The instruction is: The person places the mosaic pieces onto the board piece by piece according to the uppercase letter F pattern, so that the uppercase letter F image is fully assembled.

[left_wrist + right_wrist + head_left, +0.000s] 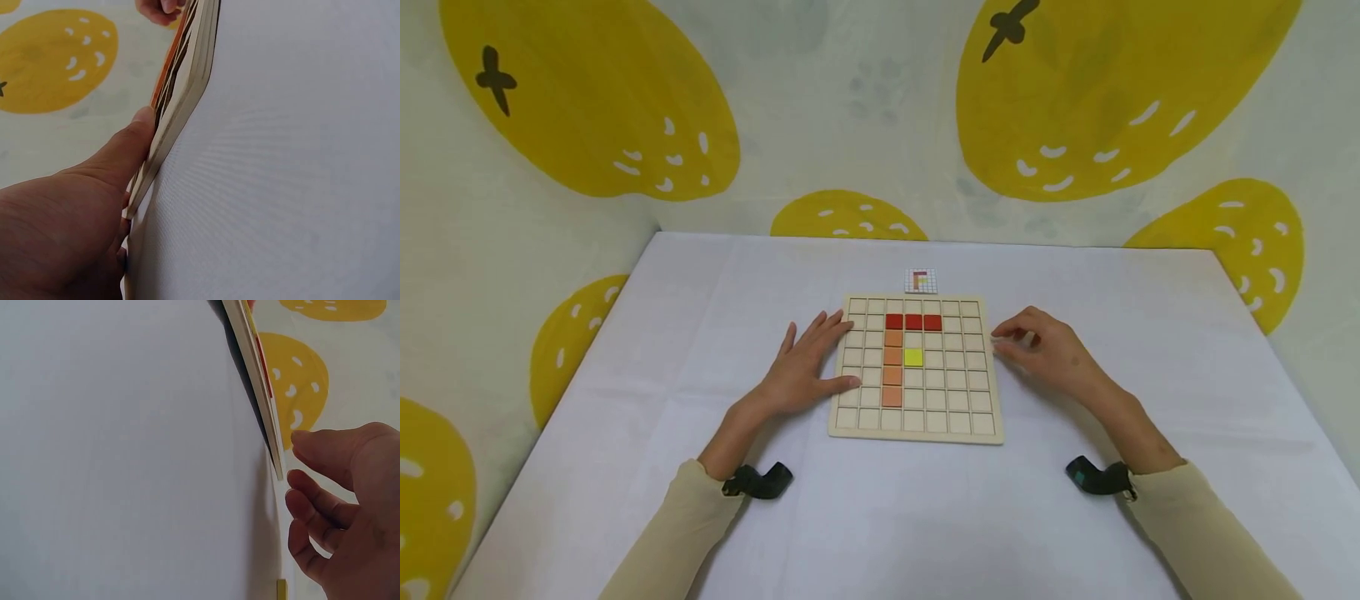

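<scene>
A light wooden grid board (917, 436) lies on the table. Three red tiles (913, 322) form a row near its far side, with a column of several orange tiles (892, 357) running down from the left one. One yellow tile (913, 357) sits beside that column. My left hand (797, 375) rests against the board's left edge, fingers extended and thumb on the top face. Just off the right edge, my right hand (1052, 350) hovers with loosely bent fingers; the right wrist view shows a gap between thumb and fingers, nothing held.
Beyond the board's far edge stands a small card (921, 281) printed with a coloured grid pattern. A small yellow piece (281, 589) appears low in the right wrist view. Patterned fabric (850, 100) hangs behind the white-covered table (910, 525).
</scene>
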Motion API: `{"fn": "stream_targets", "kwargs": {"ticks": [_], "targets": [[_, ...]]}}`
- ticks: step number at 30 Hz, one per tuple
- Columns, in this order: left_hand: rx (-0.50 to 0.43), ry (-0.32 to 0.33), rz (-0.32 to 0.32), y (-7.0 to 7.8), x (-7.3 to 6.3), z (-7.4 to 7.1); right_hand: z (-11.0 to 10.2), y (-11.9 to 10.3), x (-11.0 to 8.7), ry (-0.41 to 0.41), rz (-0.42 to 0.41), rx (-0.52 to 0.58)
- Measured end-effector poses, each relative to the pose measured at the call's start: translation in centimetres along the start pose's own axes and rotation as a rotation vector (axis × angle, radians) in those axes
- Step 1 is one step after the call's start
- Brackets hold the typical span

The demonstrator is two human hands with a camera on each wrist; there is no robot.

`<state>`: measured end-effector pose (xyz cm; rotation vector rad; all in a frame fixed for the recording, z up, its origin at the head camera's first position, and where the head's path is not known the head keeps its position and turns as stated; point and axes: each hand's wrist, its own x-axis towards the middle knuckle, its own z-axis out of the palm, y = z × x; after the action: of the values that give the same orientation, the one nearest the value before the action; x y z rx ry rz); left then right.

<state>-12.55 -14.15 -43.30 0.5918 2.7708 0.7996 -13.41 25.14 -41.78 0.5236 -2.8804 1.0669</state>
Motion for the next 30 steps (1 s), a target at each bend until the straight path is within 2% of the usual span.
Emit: {"fn": "stream_targets", "kwargs": {"ticks": [14,22,30], "targets": [[0.023,-0.001,0.003,-0.4,0.2,0.2,-1.5,2.1,-1.2,0.048,0.013,-0.037],[0.017,-0.002,0.004,-0.3,0.3,0.2,-2.8,3.0,-2.0,0.019,0.11,-0.049],[0.021,-0.004,-0.004,-0.4,0.3,0.2,-3.6,4.2,-2.6,0.003,0.17,-0.088]]}}
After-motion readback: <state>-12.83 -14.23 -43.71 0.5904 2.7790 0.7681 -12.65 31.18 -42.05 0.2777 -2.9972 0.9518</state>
